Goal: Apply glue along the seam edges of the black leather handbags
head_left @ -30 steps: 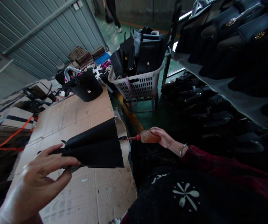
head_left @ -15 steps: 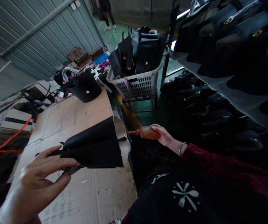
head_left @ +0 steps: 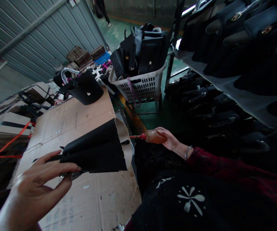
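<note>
My left hand pinches the narrow end of a folded black leather bag piece and holds it up over the cardboard-covered table. The piece fans open toward the right, showing a tan lining at its rim. My right hand grips a brown glue bottle with a red nozzle. The nozzle tip points at the open tan edge and sits just right of it.
A finished black handbag stands at the table's far end. A white plastic basket full of black bags sits on a stand beyond. Shelves of dark bags fill the right. Boxes and straps lie at left. A person walks far off.
The view has drifted slightly; both hands keep their grip. The leather piece and the bottle nozzle stay almost in the same place relative to each other.
</note>
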Action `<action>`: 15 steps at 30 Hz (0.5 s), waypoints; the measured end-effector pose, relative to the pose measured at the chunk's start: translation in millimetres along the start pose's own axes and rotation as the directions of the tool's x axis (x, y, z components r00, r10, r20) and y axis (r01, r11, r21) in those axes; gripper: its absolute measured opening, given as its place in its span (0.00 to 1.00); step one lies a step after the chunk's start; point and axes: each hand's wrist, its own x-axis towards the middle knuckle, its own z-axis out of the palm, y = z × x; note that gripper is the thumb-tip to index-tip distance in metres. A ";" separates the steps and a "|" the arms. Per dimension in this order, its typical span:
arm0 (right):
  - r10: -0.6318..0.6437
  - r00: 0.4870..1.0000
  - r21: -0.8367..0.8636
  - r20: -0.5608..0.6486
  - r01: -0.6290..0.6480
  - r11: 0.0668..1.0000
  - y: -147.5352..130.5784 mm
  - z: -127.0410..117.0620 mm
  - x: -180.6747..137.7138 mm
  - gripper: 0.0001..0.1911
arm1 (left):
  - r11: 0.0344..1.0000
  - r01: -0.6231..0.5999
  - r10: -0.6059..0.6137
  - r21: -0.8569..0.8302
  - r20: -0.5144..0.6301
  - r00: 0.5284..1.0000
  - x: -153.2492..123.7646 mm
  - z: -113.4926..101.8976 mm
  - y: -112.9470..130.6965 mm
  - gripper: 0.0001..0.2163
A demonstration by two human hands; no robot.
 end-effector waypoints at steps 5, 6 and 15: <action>0.030 0.999 -0.053 0.029 -0.028 0.998 -4.8 3.6 -0.6 0.15 | 0.998 -0.060 0.060 0.004 -0.013 0.998 3.0 -2.8 1.3 0.05; 0.040 0.999 -0.079 0.031 -0.038 0.996 -4.9 4.7 -0.9 0.15 | 0.998 -0.058 0.058 0.005 -0.011 0.998 3.2 -3.1 1.3 0.05; 0.074 0.997 -0.151 0.021 -0.070 0.986 -0.5 3.1 -4.9 0.13 | 0.999 -0.020 0.021 -0.037 0.011 1.000 -18.0 -2.8 6.6 0.09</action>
